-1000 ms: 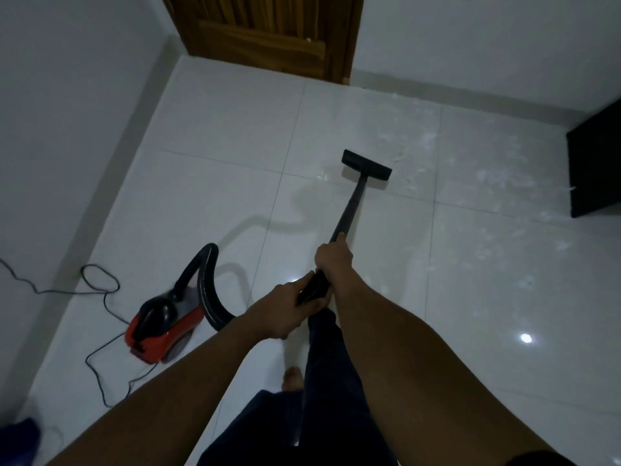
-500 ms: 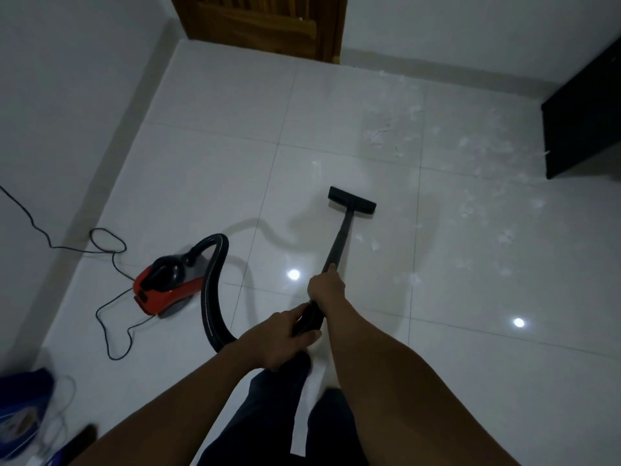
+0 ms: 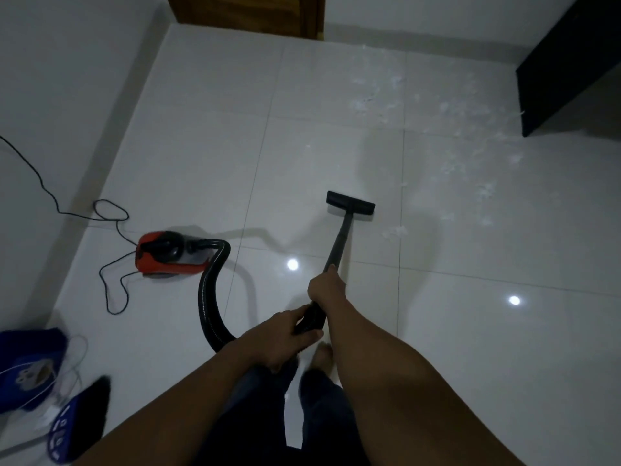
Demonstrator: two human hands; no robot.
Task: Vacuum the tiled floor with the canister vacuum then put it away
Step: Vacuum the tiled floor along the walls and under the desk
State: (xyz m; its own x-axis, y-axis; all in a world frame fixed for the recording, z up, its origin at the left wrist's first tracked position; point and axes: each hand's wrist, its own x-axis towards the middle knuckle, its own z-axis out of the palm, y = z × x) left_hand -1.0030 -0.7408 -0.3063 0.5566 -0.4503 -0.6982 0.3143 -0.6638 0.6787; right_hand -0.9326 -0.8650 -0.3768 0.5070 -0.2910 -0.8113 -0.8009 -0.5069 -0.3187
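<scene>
A black vacuum wand point(image 3: 339, 243) runs from my hands down to a flat black floor nozzle point(image 3: 350, 203) resting on the white tiles. My right hand point(image 3: 325, 286) grips the wand higher up. My left hand point(image 3: 281, 334) grips the handle end just behind it. A ribbed black hose point(image 3: 209, 297) curves from the handle to the red and black canister point(image 3: 168, 254) on the floor at my left. White scraps of debris point(image 3: 437, 129) lie scattered across the tiles ahead and to the right of the nozzle.
The canister's black power cord point(image 3: 112, 216) loops over the floor toward the left wall. Blue items point(image 3: 28, 368) sit at the lower left. A wooden door point(image 3: 248, 11) stands at the far end, and dark furniture point(image 3: 571, 68) at the upper right. My feet are below the handle.
The nozzle has been pulled back toward me across the tiles, away from the door. The view has shifted back, showing the canister farther ahead and the blue items at lower left.
</scene>
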